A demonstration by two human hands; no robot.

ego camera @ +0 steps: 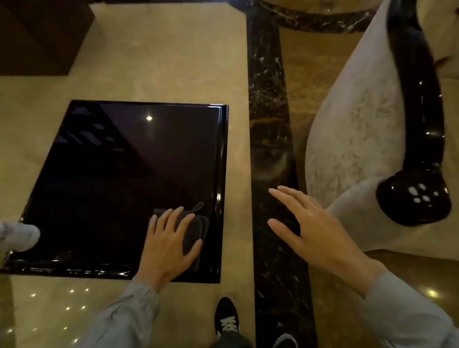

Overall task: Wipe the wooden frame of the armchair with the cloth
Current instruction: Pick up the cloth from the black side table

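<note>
Left of the armchair (357,136), on the glossy black desk (112,169): dark cloth (193,231), your left hand (170,241) flat on it, not yet closed. Right hand (309,222) open, empty. Black wooden frame (418,104): unwiped, all remaining.

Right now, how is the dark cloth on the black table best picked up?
Probably from above, by its right edge: the cloth lies flat and folded on the glossy table, and the left hand already rests spread over its left part, so the fingers could curl and pinch there.
</note>
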